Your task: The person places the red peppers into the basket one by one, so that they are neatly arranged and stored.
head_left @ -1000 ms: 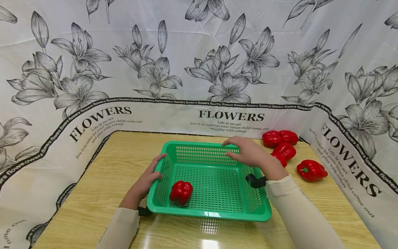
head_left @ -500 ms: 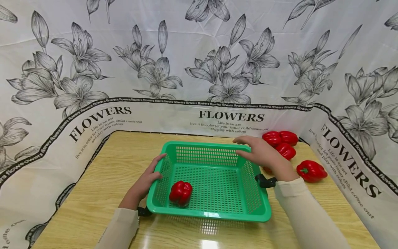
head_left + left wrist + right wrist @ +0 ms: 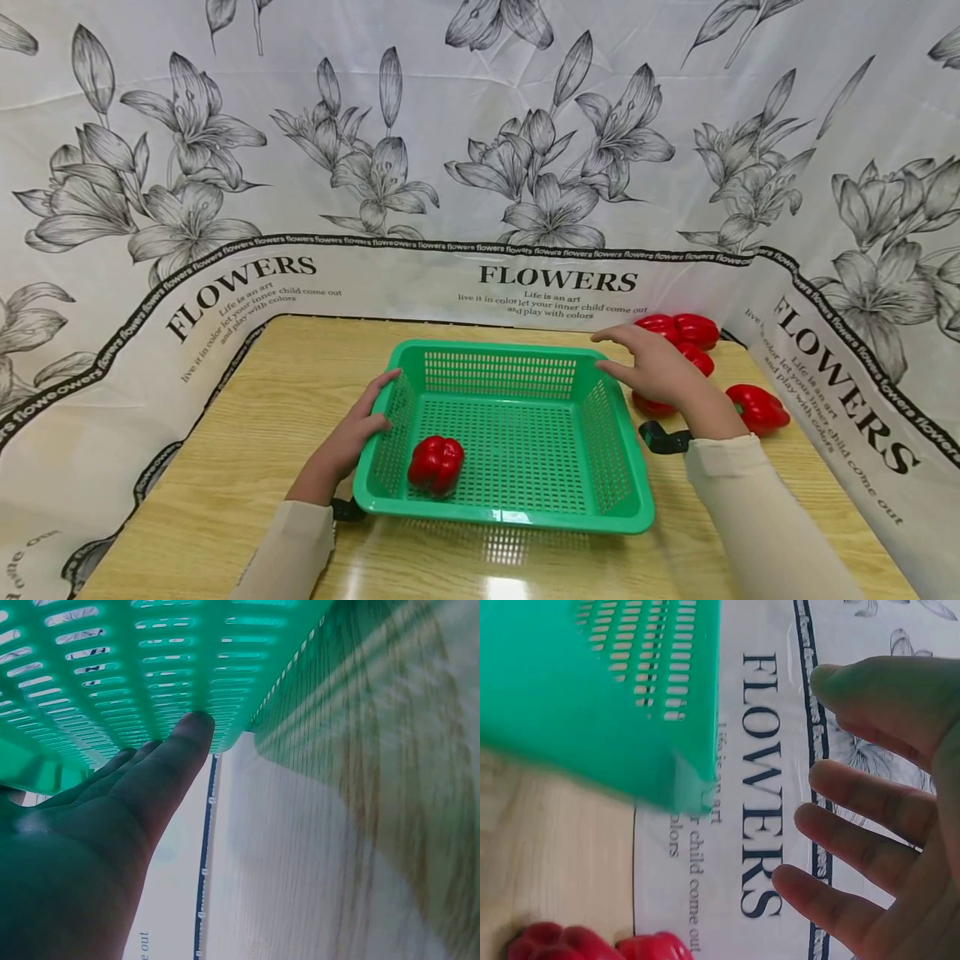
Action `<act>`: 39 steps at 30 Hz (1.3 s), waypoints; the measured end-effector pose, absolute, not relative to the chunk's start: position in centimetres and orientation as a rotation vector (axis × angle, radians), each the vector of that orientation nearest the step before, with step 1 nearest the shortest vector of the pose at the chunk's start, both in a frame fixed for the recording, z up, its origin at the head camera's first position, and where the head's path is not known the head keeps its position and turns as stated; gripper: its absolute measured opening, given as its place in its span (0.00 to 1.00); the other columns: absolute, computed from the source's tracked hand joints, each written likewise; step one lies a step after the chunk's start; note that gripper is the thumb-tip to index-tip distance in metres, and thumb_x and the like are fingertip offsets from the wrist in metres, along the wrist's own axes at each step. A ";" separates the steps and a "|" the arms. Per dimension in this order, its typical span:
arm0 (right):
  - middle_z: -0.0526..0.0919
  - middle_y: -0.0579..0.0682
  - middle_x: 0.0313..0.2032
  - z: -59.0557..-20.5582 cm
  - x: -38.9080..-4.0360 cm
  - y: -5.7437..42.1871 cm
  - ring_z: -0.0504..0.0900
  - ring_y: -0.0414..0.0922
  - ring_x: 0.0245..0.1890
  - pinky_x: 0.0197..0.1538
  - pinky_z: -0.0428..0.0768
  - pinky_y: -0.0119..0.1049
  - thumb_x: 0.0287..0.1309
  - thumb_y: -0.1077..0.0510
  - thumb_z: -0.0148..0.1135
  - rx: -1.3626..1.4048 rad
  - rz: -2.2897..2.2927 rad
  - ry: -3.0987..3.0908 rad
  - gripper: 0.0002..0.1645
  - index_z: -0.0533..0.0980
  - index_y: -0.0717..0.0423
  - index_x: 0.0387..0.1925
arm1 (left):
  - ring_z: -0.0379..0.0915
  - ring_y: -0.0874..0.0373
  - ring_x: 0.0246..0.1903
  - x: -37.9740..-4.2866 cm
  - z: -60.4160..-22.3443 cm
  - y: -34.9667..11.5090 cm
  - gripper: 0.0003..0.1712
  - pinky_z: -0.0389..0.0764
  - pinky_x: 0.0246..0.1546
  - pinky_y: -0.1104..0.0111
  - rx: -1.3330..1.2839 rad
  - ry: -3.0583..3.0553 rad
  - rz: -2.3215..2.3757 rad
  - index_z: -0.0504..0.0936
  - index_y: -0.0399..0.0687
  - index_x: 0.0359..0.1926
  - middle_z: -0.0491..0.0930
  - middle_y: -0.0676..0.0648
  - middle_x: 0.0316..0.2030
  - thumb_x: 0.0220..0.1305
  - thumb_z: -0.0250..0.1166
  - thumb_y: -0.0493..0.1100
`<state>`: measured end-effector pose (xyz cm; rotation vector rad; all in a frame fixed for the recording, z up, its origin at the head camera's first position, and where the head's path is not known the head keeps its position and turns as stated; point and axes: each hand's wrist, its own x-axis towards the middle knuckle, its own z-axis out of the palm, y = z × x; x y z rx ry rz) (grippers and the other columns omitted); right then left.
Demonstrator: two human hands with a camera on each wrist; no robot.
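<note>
A green plastic basket (image 3: 502, 518) stands on the table with one red bell pepper (image 3: 437, 467) lying in its front left part. My left hand (image 3: 345, 442) holds the basket's left side, thumb over the rim. In the left wrist view, the fingers (image 3: 169, 769) lie along the slotted outer wall (image 3: 172, 645). My right hand (image 3: 652, 371) hovers by the basket's back right corner with fingers spread and nothing in them. It partly covers several red bell peppers (image 3: 697, 332) behind it. The right wrist view shows its fingers apart from the basket (image 3: 555, 705).
Another red bell pepper (image 3: 761, 408) lies on the right of the wooden table (image 3: 300, 358), beyond my right forearm. A white curtain (image 3: 420, 283) with printed flowers borders the table at the back and sides.
My right hand has moved right, from above the basket's interior to its back right corner near the peppers. The left hand, the basket and the pepper in it stay put.
</note>
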<state>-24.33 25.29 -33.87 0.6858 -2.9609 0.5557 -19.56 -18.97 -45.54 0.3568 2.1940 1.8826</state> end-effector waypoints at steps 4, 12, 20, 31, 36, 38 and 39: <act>0.72 0.61 0.63 -34.2 -24.3 26.2 0.69 0.63 0.62 0.60 0.68 0.63 0.62 0.49 0.60 0.629 0.543 -2.971 0.28 0.71 0.53 0.62 | 0.54 0.33 0.63 -19.6 -45.6 -19.0 0.46 0.78 0.43 0.53 0.333 2.202 1.881 0.50 0.68 0.74 0.45 0.41 0.74 0.53 0.48 0.34; 0.71 0.64 0.63 -35.0 -24.5 27.5 0.67 0.64 0.63 0.61 0.67 0.64 0.61 0.50 0.61 0.549 0.513 -3.005 0.28 0.71 0.55 0.61 | 0.55 0.34 0.63 -19.6 -45.5 -19.0 0.46 0.78 0.43 0.54 0.323 2.212 1.882 0.51 0.71 0.73 0.45 0.42 0.73 0.54 0.48 0.34; 0.72 0.64 0.61 -35.9 -24.7 28.8 0.67 0.63 0.62 0.61 0.67 0.63 0.61 0.51 0.60 0.536 0.528 -3.033 0.28 0.72 0.59 0.60 | 0.54 0.33 0.63 -19.6 -45.6 -19.1 0.47 0.78 0.43 0.54 0.345 2.201 1.886 0.50 0.67 0.74 0.44 0.41 0.74 0.53 0.48 0.34; 0.71 0.65 0.61 -37.4 -25.1 30.0 0.66 0.65 0.62 0.60 0.66 0.65 0.61 0.51 0.59 0.449 0.496 -3.097 0.29 0.71 0.58 0.60 | 0.54 0.33 0.63 -19.5 -45.5 -19.1 0.46 0.79 0.43 0.53 0.349 2.198 1.887 0.50 0.70 0.73 0.45 0.40 0.73 0.54 0.48 0.35; 0.70 0.66 0.62 -37.8 -25.0 30.2 0.65 0.65 0.62 0.59 0.66 0.66 0.60 0.50 0.60 0.392 0.519 -3.122 0.30 0.70 0.58 0.61 | 0.54 0.33 0.63 -19.6 -45.5 -19.0 0.46 0.79 0.44 0.52 0.336 2.202 1.887 0.51 0.70 0.73 0.45 0.41 0.73 0.54 0.48 0.34; 0.70 0.66 0.62 -38.0 -25.0 30.3 0.64 0.66 0.62 0.59 0.66 0.67 0.60 0.50 0.61 0.372 0.522 -3.132 0.30 0.70 0.58 0.61 | 0.54 0.33 0.64 -19.5 -45.5 -19.0 0.46 0.78 0.44 0.52 0.340 2.206 1.886 0.51 0.69 0.73 0.45 0.41 0.73 0.53 0.48 0.34; 0.70 0.66 0.62 -38.1 -25.0 30.4 0.65 0.66 0.62 0.59 0.66 0.67 0.60 0.49 0.61 0.365 0.519 -3.135 0.30 0.70 0.58 0.61 | 0.53 0.33 0.64 -19.5 -45.5 -19.0 0.46 0.78 0.44 0.52 0.345 2.207 1.884 0.51 0.68 0.74 0.44 0.40 0.74 0.53 0.48 0.34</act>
